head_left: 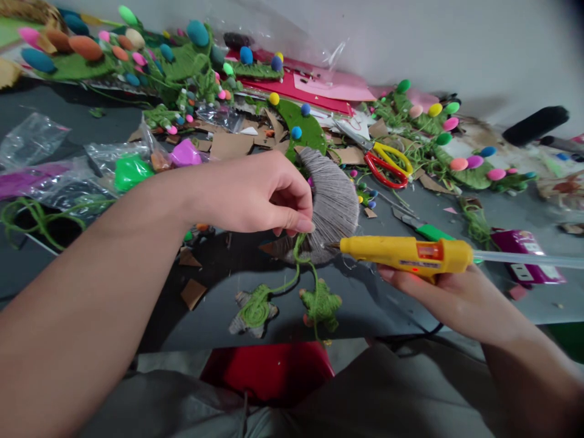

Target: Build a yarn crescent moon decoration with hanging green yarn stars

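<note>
A crescent wrapped in grey yarn (335,201) lies on the dark table. My left hand (260,198) is closed at its inner edge, thumb and finger pinching the top of a green yarn strand (297,248). Two small yarn-wrapped stars hang off green strands near the table's front edge: one green and grey (255,309), the other green (322,304). My right hand (438,298) is wrapped round a yellow glue gun (396,250), whose nozzle points left and meets or nearly meets the crescent's lower right part. A clear glue stick (511,258) sticks out of the gun's back.
Red and yellow scissors (387,164) and a green-handled cutter (433,232) lie beyond the gun. A purple packet (527,255) is at the right. Green yarn pieces with coloured balls (182,61), cardboard scraps (230,146) and plastic bags (34,140) cover the back and left.
</note>
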`<state>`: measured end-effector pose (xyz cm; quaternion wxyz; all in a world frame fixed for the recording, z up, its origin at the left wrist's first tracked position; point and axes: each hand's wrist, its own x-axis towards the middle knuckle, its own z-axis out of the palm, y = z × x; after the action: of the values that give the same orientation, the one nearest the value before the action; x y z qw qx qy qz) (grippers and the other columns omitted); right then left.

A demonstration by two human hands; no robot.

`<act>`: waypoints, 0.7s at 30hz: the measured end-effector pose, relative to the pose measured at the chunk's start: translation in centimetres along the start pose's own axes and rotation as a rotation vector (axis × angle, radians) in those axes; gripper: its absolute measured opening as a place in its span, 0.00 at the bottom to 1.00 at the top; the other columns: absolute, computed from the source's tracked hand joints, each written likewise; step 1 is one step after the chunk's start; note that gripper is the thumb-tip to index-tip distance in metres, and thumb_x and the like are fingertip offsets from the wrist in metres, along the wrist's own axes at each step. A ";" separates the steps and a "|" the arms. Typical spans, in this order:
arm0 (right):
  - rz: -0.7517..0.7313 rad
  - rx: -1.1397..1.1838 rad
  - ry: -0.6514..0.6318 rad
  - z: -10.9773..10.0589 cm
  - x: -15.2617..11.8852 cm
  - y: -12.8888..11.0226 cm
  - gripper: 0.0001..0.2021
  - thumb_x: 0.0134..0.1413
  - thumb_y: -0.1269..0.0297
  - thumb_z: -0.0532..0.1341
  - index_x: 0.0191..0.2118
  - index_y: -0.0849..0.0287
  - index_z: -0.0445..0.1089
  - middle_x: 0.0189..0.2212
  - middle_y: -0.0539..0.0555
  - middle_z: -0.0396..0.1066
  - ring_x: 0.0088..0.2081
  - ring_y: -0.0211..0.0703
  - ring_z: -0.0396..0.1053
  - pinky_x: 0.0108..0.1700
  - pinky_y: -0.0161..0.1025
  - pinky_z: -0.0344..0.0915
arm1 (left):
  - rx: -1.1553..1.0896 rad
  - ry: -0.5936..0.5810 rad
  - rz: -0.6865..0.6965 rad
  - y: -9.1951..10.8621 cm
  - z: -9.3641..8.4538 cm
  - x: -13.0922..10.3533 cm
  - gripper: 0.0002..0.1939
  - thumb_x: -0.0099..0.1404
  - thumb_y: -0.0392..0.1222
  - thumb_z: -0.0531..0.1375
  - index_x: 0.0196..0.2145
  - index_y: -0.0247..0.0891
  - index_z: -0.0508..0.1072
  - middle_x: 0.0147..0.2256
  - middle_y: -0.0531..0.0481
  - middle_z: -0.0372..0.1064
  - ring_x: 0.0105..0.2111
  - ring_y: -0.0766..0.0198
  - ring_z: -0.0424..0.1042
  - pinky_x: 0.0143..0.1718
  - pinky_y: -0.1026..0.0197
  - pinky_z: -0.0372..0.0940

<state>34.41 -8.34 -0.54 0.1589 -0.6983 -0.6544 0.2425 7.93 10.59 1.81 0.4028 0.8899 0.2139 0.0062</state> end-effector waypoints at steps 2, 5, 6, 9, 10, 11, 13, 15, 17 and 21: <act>-0.004 0.010 -0.014 0.1 0.1 0.0 0.19 0.60 0.45 0.59 0.40 0.50 0.82 0.34 0.51 0.83 0.35 0.51 0.81 0.43 0.46 0.81 | 0.007 0.000 0.000 0.0 0.0 0.0 0.10 0.65 0.48 0.64 0.31 0.41 0.79 0.28 0.54 0.76 0.27 0.67 0.73 0.27 0.64 0.59; 0.014 -0.021 -0.016 0.2 0.0 0.0 0.18 0.60 0.45 0.59 0.38 0.49 0.82 0.34 0.51 0.83 0.36 0.53 0.81 0.43 0.49 0.81 | 0.005 -0.004 -0.003 0.1 0.0 -0.1 0.10 0.65 0.48 0.63 0.31 0.40 0.79 0.28 0.54 0.76 0.26 0.67 0.72 0.27 0.64 0.59; 0.019 -0.036 -0.014 0.2 0.0 0.0 0.18 0.60 0.46 0.59 0.38 0.48 0.82 0.34 0.50 0.83 0.36 0.53 0.81 0.43 0.50 0.81 | 0.004 -0.007 -0.006 0.1 0.0 -0.1 0.11 0.65 0.48 0.63 0.31 0.40 0.79 0.28 0.54 0.76 0.26 0.67 0.72 0.27 0.64 0.59; 0.014 -0.066 0.000 0.3 0.0 -0.1 0.17 0.59 0.46 0.59 0.37 0.47 0.83 0.34 0.50 0.83 0.36 0.55 0.82 0.46 0.53 0.80 | 0.004 -0.008 -0.013 0.1 0.0 -0.1 0.10 0.65 0.49 0.63 0.32 0.41 0.79 0.29 0.54 0.77 0.26 0.67 0.72 0.28 0.64 0.59; 0.010 -0.075 0.006 0.3 0.0 -0.1 0.17 0.59 0.47 0.59 0.37 0.47 0.83 0.34 0.50 0.83 0.36 0.55 0.82 0.46 0.54 0.80 | 0.005 -0.007 -0.014 0.1 0.0 -0.1 0.10 0.65 0.49 0.63 0.31 0.41 0.79 0.29 0.54 0.77 0.26 0.67 0.72 0.28 0.64 0.59; 0.009 -0.084 0.013 0.3 0.0 -0.2 0.16 0.59 0.47 0.59 0.37 0.47 0.83 0.34 0.50 0.83 0.36 0.55 0.82 0.46 0.54 0.80 | 0.005 -0.006 -0.014 0.0 0.1 -0.1 0.10 0.65 0.49 0.63 0.31 0.41 0.79 0.29 0.54 0.77 0.26 0.67 0.72 0.28 0.64 0.59; 0.013 -0.092 0.028 0.4 -0.1 -0.3 0.16 0.58 0.48 0.59 0.37 0.47 0.83 0.33 0.49 0.83 0.36 0.55 0.82 0.45 0.53 0.81 | 0.006 -0.004 -0.012 -0.1 0.1 -0.1 0.11 0.65 0.49 0.63 0.31 0.41 0.79 0.28 0.54 0.77 0.26 0.67 0.72 0.28 0.63 0.59; 0.019 -0.087 0.037 0.4 -0.1 -0.3 0.15 0.58 0.49 0.60 0.37 0.47 0.83 0.33 0.49 0.83 0.36 0.54 0.82 0.44 0.52 0.81 | 0.008 -0.004 -0.006 -0.1 0.1 -0.1 0.11 0.65 0.49 0.63 0.31 0.41 0.79 0.28 0.54 0.77 0.26 0.66 0.72 0.28 0.63 0.59; 0.021 -0.078 0.041 0.4 -0.3 -0.2 0.15 0.58 0.50 0.60 0.37 0.47 0.83 0.34 0.49 0.83 0.36 0.54 0.82 0.44 0.51 0.81 | 0.002 -0.003 0.001 -0.2 0.1 0.0 0.10 0.65 0.49 0.63 0.31 0.41 0.79 0.28 0.54 0.77 0.27 0.67 0.72 0.29 0.64 0.59; 0.025 -0.051 0.033 0.4 -0.4 -0.1 0.16 0.59 0.48 0.60 0.38 0.49 0.83 0.34 0.50 0.83 0.36 0.54 0.82 0.46 0.52 0.81 | -0.014 -0.014 -0.003 -0.1 0.1 0.0 0.10 0.65 0.49 0.63 0.30 0.42 0.79 0.28 0.55 0.76 0.26 0.67 0.72 0.27 0.64 0.59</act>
<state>34.15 -8.75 -0.77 0.1487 -0.7140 -0.6491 0.2161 7.88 10.56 1.71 0.4103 0.8868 0.2125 0.0010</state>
